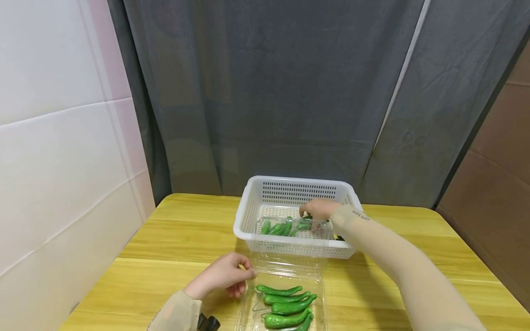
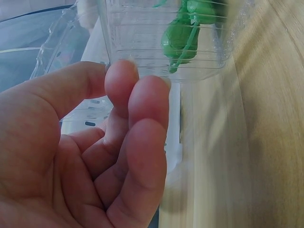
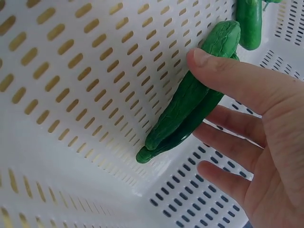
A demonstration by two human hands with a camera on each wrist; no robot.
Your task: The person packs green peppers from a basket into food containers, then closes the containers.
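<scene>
Pinched between thumb and fingers, two long green peppers (image 3: 190, 102) lie in my right hand (image 1: 319, 209), down inside the white slotted plastic basket (image 1: 248, 202). From the head view that basket sits on the yellow wooden surface (image 1: 174, 239), more green peppers (image 1: 278, 227) lying in its bottom. Just in front of the basket stands a clear plastic clamshell tray (image 1: 248, 303) holding a row of peppers (image 1: 285, 305), and my left hand (image 1: 225, 276) rests at the tray's left edge, fingers loosely bent.

Left wrist view: my left fingertips (image 2: 121, 78) touch the tray's clear wall (image 2: 137, 42); that grip is slack, around nothing.

Right wrist view: my right grip holds the pair against the basket's side wall (image 3: 71, 85), thumb (image 3: 223, 69) on top.
</scene>
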